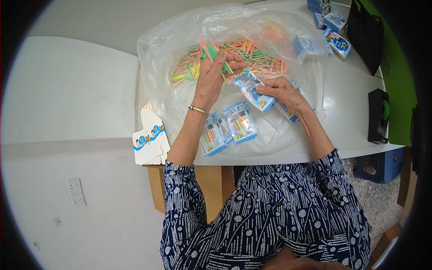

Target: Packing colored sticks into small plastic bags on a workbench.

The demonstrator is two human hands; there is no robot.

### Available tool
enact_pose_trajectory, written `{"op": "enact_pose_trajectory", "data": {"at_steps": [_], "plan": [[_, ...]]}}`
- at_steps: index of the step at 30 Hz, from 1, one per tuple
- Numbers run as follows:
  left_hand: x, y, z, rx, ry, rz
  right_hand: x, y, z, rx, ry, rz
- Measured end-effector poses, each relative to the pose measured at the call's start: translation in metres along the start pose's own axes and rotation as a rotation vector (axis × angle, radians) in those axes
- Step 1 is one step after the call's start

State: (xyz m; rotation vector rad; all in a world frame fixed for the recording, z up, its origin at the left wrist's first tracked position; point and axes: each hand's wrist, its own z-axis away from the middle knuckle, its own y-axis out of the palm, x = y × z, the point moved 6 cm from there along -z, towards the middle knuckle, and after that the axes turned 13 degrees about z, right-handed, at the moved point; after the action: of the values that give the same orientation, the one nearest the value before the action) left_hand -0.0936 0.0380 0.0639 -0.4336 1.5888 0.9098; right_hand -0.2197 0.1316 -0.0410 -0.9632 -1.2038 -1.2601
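Fingers of the left hand (211, 78) pinch coloured sticks (221, 57) (bunched for loading); the right hand (284, 93) grips a small packet (252, 90) beside them.

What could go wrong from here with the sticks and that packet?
The left hand pinches a loose bunch of coloured sticks; some might slip back onto the pile. The small packet in the right hand looks floppy, so its mouth may fold. Filled packets lie near the table edge.
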Motion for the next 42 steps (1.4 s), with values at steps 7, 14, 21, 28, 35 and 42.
{"op": "enact_pose_trajectory", "data": {"at_steps": [7,14,21,28,35,42], "plan": [[0.006,0.018,0.011,0.017,-0.026,-0.018,0.006,0.009,0.006,0.142,0.004,-0.102],[0.007,0.024,0.014,0.011,0.069,-0.104,0.006,0.016,0.009,0.187,0.017,-0.136],[0.01,0.028,0.027,-0.077,0.113,-0.058,0.002,0.011,0.01,0.203,0.008,-0.195],[0.013,0.026,0.032,-0.031,0.072,-0.081,0.005,0.012,0.011,0.208,-0.004,-0.138],[0.022,0.032,0.036,0.067,-0.023,-0.163,0.004,0.013,0.009,0.182,-0.027,-0.066],[0.018,0.015,0.031,0.128,0.081,-0.319,0.019,0.007,0.004,0.031,-0.132,0.099]]}}
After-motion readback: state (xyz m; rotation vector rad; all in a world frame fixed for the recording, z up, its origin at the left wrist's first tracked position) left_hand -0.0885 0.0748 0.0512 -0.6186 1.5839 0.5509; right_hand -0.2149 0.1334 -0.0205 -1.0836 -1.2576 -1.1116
